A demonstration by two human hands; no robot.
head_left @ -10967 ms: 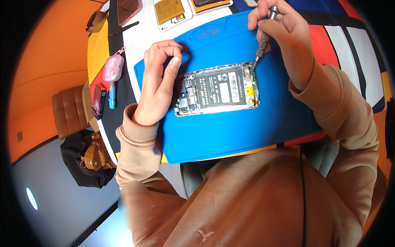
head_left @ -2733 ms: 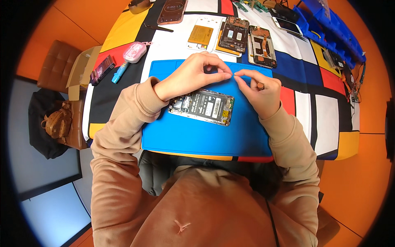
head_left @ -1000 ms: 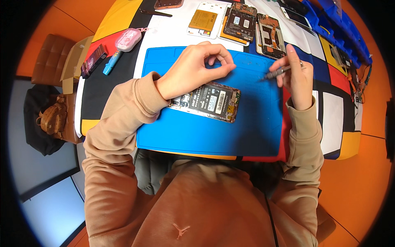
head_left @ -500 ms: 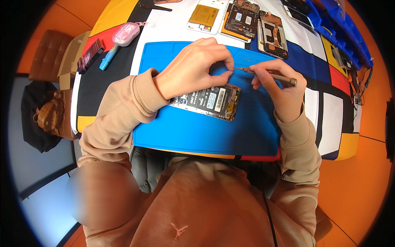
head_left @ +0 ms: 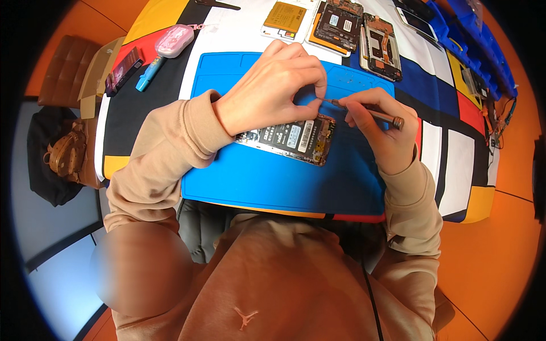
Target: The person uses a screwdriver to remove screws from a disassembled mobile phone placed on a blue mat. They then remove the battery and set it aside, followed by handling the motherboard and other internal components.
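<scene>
My right hand [head_left: 392, 136] grips a slim screwdriver [head_left: 388, 118], held nearly level with its shaft pointing left. Its tip meets the thumb and forefinger of my left hand [head_left: 278, 85], which are pinched together. Anything between those fingertips is too small to make out. Just below the left hand lies an opened phone [head_left: 311, 153] with its black battery and circuit board bared. The left hand and wrist hide its upper left part. Under it spreads a blue work mat [head_left: 244, 184].
Beyond the mat lie more opened phones [head_left: 381, 48] and a phone part with a gold battery [head_left: 286, 16]. Blue parts bins [head_left: 466, 45] line the right edge. At left are a pink case [head_left: 174, 41], a light-blue stick-shaped item [head_left: 149, 75] and a dark box [head_left: 123, 71].
The screwdriver and my right hand have shifted slightly left and down, bringing the tip in against my left fingertips. My left hand keeps its pinch, and the phone stays put.
</scene>
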